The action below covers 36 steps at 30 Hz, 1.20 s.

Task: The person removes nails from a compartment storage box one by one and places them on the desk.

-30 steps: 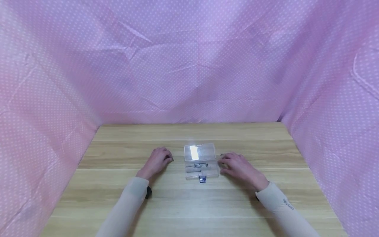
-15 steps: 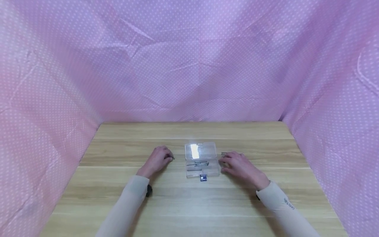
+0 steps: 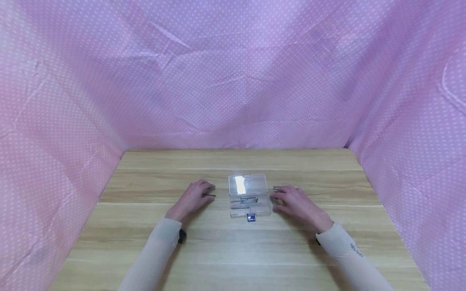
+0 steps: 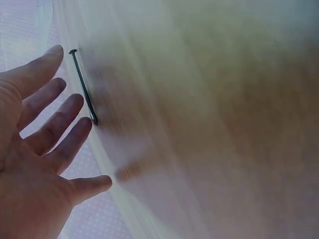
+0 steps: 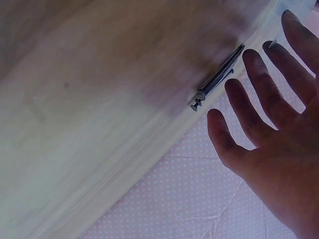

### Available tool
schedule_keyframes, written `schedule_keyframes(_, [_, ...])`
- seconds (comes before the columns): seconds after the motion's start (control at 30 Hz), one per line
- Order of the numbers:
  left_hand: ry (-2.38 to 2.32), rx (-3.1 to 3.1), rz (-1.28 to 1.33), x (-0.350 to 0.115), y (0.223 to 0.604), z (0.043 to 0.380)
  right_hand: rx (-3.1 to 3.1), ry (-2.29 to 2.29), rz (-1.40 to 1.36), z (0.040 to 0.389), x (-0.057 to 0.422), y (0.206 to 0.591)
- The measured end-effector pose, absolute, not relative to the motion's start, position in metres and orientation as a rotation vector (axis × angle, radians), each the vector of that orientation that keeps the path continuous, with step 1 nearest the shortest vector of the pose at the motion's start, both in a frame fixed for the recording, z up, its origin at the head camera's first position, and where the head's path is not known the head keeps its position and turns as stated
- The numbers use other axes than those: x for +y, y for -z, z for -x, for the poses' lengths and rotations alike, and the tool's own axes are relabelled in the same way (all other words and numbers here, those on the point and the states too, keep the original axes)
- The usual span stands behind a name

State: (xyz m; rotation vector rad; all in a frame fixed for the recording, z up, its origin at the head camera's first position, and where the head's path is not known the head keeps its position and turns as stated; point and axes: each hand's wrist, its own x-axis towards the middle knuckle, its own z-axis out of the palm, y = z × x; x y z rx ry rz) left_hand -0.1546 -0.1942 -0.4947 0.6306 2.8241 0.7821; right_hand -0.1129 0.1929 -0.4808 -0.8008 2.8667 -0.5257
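My left hand (image 3: 194,199) is spread left of the box, over a single nail (image 4: 83,87). In the left wrist view this nail lies on the wood beside the fingertips, its head near the thumb. On the other side, my right hand (image 3: 295,205) has loosely extended fingers by the box's right edge. Several nails (image 5: 218,77) lie bunched on the table near its fingertips, mostly hidden under the hand in the head view. Between the hands is a clear plastic box (image 3: 261,208), lid (image 3: 255,184) tipped back, with several dark nails (image 3: 249,200) inside.
A small blue label (image 3: 251,217) sits at the box's front edge. The wooden table (image 3: 233,254) reaches back to a pink dotted cloth (image 3: 233,101) that hangs behind and on both sides.
My left fingers have spread apart, and more of the nail beneath them shows now. My right hand stays by the box. The head view has shifted slightly.
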Motion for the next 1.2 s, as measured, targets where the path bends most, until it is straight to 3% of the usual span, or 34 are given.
schedule_keyframes(0.43, [-0.849, 2.885, -0.605, -0.175, 0.485, 0.133, 2.863, 0.52, 0.796, 0.114, 0.194, 0.484])
schedule_keyframes(1.2, [-0.8, 2.852, -0.968, -0.121, 0.484, 0.11, 2.851, 0.539, 0.751, 0.114, 0.193, 0.485])
